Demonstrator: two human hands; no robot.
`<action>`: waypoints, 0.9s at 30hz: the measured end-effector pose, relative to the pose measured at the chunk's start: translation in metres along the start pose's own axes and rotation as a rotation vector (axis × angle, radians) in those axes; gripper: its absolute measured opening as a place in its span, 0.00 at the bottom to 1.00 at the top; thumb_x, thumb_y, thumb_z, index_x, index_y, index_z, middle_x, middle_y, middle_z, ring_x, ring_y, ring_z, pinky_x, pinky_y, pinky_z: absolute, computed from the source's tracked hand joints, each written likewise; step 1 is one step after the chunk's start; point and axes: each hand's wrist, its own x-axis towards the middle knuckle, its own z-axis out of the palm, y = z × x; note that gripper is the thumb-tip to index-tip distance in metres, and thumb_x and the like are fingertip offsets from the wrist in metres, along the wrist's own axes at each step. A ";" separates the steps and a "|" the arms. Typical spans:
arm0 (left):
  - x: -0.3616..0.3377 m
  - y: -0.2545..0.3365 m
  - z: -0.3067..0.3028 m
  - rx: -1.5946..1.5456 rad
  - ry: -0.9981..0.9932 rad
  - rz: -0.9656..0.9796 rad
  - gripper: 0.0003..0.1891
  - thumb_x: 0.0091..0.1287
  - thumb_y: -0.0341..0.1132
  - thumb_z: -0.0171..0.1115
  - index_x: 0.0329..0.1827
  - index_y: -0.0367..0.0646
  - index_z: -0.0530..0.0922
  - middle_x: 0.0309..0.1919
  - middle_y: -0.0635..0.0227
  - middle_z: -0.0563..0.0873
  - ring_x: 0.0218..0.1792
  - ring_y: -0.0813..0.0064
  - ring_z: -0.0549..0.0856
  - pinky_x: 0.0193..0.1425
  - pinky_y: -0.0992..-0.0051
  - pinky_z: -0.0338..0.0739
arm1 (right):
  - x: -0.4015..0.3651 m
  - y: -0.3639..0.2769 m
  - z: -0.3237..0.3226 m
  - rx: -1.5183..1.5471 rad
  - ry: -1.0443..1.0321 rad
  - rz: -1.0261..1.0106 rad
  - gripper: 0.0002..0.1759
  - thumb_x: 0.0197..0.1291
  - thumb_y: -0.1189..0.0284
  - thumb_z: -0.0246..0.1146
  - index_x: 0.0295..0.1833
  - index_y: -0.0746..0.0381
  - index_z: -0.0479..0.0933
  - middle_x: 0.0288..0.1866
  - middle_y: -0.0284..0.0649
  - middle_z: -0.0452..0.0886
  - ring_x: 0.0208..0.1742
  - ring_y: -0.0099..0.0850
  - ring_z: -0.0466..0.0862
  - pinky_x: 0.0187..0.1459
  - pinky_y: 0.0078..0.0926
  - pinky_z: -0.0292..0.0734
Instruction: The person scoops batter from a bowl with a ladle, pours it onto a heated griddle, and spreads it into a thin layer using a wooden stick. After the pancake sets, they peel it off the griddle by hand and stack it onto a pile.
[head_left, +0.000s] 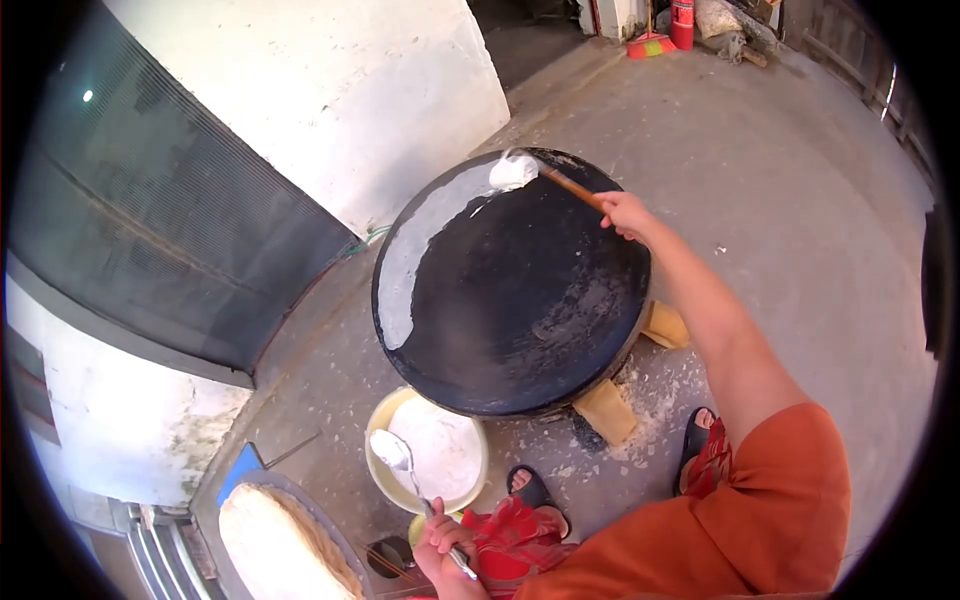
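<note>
My right hand point(626, 215) grips the wooden handle of a batter spreader point(572, 187) at the far side of a large round black griddle point(520, 290). The spreader's head is hidden under a white lump of batter point(513, 170). From there a thin pale strip of batter point(408, 255) curves along the griddle's left edge. Lower down, my left hand point(440, 543) is closed around a metal ladle point(416, 484). White batter coats the ladle's bowl, which is over a cream-coloured tub point(484, 462) of white batter point(442, 440).
A stack of large thin flatbreads point(275, 545) lies at the lower left, near a dark cup point(390, 556). Yellowish blocks point(606, 412) stick out beneath the griddle. White flakes litter the concrete floor point(780, 200). A broom point(651, 46) and a red cylinder point(682, 22) stand at the back.
</note>
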 end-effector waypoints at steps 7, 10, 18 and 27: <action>0.012 -0.022 0.002 0.081 0.016 -0.077 0.15 0.64 0.30 0.41 0.48 0.27 0.70 0.22 0.68 0.70 0.16 0.81 0.67 0.16 0.84 0.62 | -0.007 0.003 0.022 -0.016 -0.126 -0.004 0.18 0.62 0.69 0.44 0.57 0.47 0.70 0.21 0.29 0.70 0.13 0.17 0.59 0.12 0.17 0.54; 0.011 -0.025 -0.003 0.137 0.024 -0.042 0.16 0.65 0.32 0.40 0.47 0.27 0.69 0.22 0.68 0.70 0.16 0.81 0.66 0.16 0.83 0.62 | -0.016 0.002 0.023 -0.011 -0.010 -0.084 0.17 0.61 0.70 0.45 0.53 0.48 0.74 0.21 0.30 0.70 0.12 0.17 0.60 0.11 0.18 0.54; 0.010 -0.024 0.000 0.144 -0.025 0.016 0.17 0.66 0.33 0.40 0.48 0.27 0.68 0.21 0.68 0.69 0.16 0.81 0.65 0.16 0.83 0.61 | -0.035 -0.005 0.046 -0.476 0.004 -0.267 0.15 0.56 0.68 0.51 0.49 0.51 0.76 0.45 0.39 0.78 0.47 0.35 0.77 0.47 0.29 0.71; 0.006 -0.019 -0.003 0.161 -0.041 -0.017 0.16 0.66 0.33 0.40 0.48 0.29 0.68 0.23 0.66 0.70 0.17 0.81 0.65 0.17 0.83 0.60 | -0.053 0.007 0.100 -0.380 0.029 -0.332 0.14 0.56 0.70 0.52 0.48 0.51 0.77 0.41 0.42 0.80 0.44 0.31 0.79 0.44 0.24 0.71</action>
